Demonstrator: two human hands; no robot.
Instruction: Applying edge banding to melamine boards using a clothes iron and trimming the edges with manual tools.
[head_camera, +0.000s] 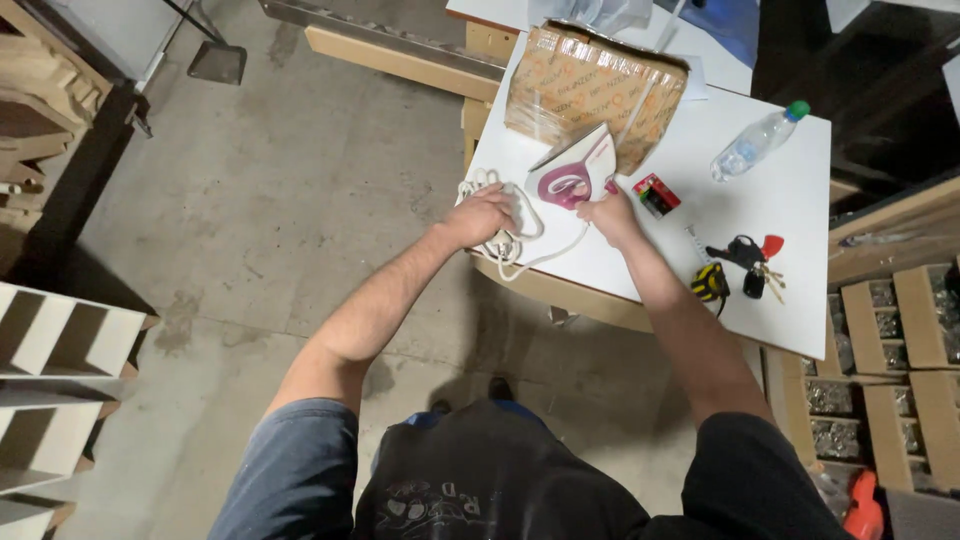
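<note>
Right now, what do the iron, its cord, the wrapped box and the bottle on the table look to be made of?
Iron: glossy white and magenta plastic, by its sheen.
Cord, under the left hand: white, probably rubbery or fabric sheath; too small to tell.
Box: brown cardboard under shiny clear film.
Bottle: clear plastic, green cap.

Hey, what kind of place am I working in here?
Probably a workshop or storeroom: bare concrete floor, open boxes of metal hardware, wooden shelving parts, and a tape measure on the white table.

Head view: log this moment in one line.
left hand: on coiled white cord | right hand: at pink-and-white clothes iron | white table
</note>
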